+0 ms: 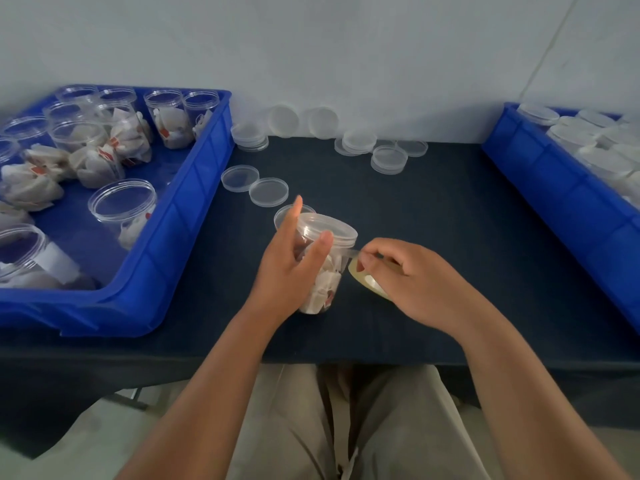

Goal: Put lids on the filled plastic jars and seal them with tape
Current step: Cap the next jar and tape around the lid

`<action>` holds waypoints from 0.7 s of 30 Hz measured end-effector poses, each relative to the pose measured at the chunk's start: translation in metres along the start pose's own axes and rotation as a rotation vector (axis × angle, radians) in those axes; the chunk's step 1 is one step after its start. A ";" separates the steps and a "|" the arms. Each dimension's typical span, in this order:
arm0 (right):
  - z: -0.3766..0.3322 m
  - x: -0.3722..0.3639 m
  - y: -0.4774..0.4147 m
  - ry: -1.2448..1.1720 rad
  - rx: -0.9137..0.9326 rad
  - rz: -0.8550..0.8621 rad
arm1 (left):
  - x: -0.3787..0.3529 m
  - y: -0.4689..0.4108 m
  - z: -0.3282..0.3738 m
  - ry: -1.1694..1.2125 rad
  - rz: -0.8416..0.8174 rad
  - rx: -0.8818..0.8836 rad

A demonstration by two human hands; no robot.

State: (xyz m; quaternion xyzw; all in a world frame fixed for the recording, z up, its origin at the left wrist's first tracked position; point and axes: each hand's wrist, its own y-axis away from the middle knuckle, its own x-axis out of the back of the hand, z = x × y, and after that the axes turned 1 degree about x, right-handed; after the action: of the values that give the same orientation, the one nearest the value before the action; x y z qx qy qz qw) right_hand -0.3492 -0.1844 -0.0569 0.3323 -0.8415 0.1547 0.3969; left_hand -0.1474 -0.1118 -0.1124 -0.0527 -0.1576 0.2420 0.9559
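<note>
Right hand [415, 282] pinched the tape [369, 283] while left hand [291, 271] gripped the lidded jar [323, 284] near the table's [433, 220] front edge; looked light, thin, slick, so I'd hold mid-body, gently.

clear glossy plastic jar [325, 265], glossy blue plastic crate [194, 209], matt dark cloth tabletop [433, 220]
</note>
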 end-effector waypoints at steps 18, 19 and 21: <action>-0.006 -0.003 -0.015 0.043 -0.049 -0.007 | -0.002 -0.003 0.001 -0.050 0.024 -0.051; -0.005 -0.002 -0.015 0.041 -0.051 -0.016 | -0.001 -0.003 0.001 -0.032 0.006 -0.041; -0.003 0.003 -0.014 0.028 -0.041 -0.084 | 0.004 -0.004 0.001 0.021 -0.035 -0.005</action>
State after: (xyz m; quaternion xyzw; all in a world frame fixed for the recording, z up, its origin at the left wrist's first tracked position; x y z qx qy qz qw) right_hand -0.3389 -0.1947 -0.0531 0.3570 -0.8240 0.1255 0.4216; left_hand -0.1425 -0.1136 -0.1099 -0.0549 -0.1491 0.2242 0.9615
